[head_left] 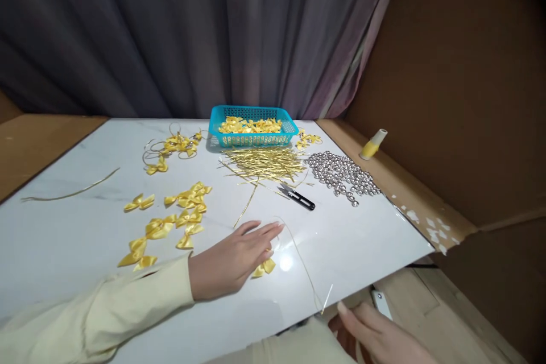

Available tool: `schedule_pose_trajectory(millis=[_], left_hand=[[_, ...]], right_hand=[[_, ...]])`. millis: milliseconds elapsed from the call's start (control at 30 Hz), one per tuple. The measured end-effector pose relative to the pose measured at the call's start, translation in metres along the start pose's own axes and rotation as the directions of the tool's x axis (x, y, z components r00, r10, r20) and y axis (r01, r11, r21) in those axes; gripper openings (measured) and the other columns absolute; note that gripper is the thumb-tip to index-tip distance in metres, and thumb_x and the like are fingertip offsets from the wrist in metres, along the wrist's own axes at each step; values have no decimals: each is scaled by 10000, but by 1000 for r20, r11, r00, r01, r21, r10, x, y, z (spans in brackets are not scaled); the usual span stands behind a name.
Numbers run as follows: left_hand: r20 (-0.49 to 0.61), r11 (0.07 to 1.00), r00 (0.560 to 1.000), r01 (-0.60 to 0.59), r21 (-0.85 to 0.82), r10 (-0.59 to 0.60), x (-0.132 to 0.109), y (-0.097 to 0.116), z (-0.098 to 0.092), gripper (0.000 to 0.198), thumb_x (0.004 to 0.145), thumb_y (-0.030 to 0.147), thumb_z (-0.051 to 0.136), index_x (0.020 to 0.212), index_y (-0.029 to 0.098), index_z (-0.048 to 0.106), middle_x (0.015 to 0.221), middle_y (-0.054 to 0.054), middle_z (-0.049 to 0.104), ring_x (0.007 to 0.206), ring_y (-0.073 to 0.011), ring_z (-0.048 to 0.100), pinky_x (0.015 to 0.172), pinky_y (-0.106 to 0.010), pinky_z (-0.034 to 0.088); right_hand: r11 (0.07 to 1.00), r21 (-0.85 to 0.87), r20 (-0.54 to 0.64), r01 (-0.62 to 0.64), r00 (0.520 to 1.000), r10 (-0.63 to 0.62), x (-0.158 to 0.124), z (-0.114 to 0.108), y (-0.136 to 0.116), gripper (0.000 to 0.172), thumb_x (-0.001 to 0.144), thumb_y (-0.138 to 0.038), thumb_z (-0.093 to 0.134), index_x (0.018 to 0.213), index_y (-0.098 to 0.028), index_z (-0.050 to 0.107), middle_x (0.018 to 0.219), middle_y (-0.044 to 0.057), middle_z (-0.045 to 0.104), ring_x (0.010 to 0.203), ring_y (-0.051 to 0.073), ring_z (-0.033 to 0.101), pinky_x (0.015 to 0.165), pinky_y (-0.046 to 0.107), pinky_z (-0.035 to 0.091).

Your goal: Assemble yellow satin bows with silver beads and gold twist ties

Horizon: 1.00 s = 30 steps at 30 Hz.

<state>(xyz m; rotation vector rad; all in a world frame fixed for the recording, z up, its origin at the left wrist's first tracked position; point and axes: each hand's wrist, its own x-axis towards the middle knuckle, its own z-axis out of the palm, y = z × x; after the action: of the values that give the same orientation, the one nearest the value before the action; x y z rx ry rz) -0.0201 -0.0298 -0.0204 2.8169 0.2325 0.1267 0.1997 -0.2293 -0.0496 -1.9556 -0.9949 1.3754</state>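
Observation:
My left hand [239,256] rests on the white tabletop, its thumb and fingers closed over a small yellow satin bow [265,268] that shows below the fingertips. From near its index fingertip a thin thread [301,253] curves down towards the table's front edge. A fine needle [327,298] is at the lower end of that thread, tilted. Just right of the needle, my right hand [377,330] is past the front edge with curled fingers and thumb on top; whatever they hold is hidden. Several loose yellow bows [187,196] lie left of my left hand.
A blue basket [217,131] of yellow bows stands at the back. Before it lie gold twist ties [267,162], black thread snips [301,199] and silver beads [341,170]. Bows with cords [179,145] sit back left. A yellow thread spool [373,145] stands on the right ledge.

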Motion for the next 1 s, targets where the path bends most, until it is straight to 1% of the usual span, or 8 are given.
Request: schedule_pose_trajectory(millis=[33,67,200,367,467,667,833,1000], left_hand=[[1,1000,1000,-1,10,1,0,0,1,460,945,185,252,1396,163,158,1417,-120,330,1320,-197,268,1051,-390,261],[-2,1000,1000,-2,18,2,0,-1,1,459,946,189,252,1395,157,161,1417,-124,328,1323,-199,261,1050,-391,268],[-42,999,999,-6,40,8,0,-2,4,456,947,195,252,1391,129,173,1402,-144,347,1319,-207,271,1037,-391,309],[-48,998,999,8,70,-5,1,0,4,449,950,205,238,1390,127,189,1387,-146,373,1301,-210,308,1029,-401,332],[-37,997,999,12,73,-10,2,0,2,448,952,214,236,1393,142,196,1391,-131,372,1295,-207,321,1037,-399,324],[-39,999,999,23,50,-21,2,-1,2,457,952,208,243,1404,160,189,1402,-103,360,1290,-193,330,1055,-372,307],[-44,999,999,20,39,-18,2,-2,3,455,951,212,242,1402,168,206,1398,-99,366,1287,-196,337,1057,-377,307],[-53,998,998,17,64,-14,3,0,3,447,949,196,249,1392,147,231,1389,-109,380,1277,-199,355,1046,-381,323]], right_hand=[[994,47,-72,-95,993,98,1,11,-2,423,745,-596,500,603,-202,561,613,7,550,668,178,537,630,247,405],[991,66,-81,-113,990,118,3,20,-6,450,733,-618,494,576,-198,533,622,11,543,691,187,530,640,254,403],[980,199,-73,-26,997,41,7,39,-25,523,682,-694,467,553,-188,479,573,2,458,620,170,447,608,263,365],[965,238,5,-113,993,115,7,35,-22,541,685,-667,499,467,-185,384,489,-26,314,508,116,314,482,238,248],[966,259,73,-30,997,12,7,30,-14,536,702,-646,513,478,-165,438,485,-35,305,490,92,274,458,224,203],[961,253,87,108,987,-134,5,20,-7,497,756,-610,488,714,-145,659,530,-12,453,490,93,372,466,211,274],[973,177,176,147,968,-178,10,14,3,486,787,-567,484,591,-144,622,530,-8,466,525,100,413,500,210,320],[937,330,268,114,941,-209,29,16,22,413,738,-538,574,707,-129,617,604,4,528,560,100,462,518,210,352]])
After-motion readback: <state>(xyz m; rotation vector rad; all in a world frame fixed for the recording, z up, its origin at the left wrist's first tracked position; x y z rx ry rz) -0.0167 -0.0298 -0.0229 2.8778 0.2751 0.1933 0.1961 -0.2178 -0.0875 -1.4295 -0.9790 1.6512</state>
